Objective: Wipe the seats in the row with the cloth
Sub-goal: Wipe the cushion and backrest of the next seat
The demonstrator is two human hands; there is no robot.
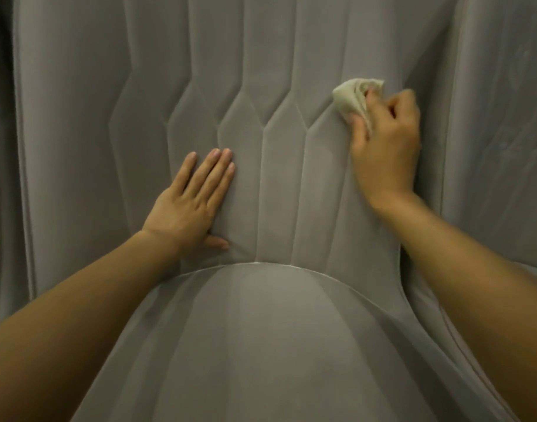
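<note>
Grey quilted seat [276, 184], cloth [354, 97] bunched in right hand [386, 147], left hand [189, 205] flat

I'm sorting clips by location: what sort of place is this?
Likely a cinema, hall or vehicle cabin, not certain: a padded grey seat with stitched panels and a matching neighbour seat close on its right.

Uniform grey on the seat [279, 193], stitched in vertical channels kinked into hexagonal quilting at frame centre. Plain pale cream on the cloth [349, 95], upper right.
</note>
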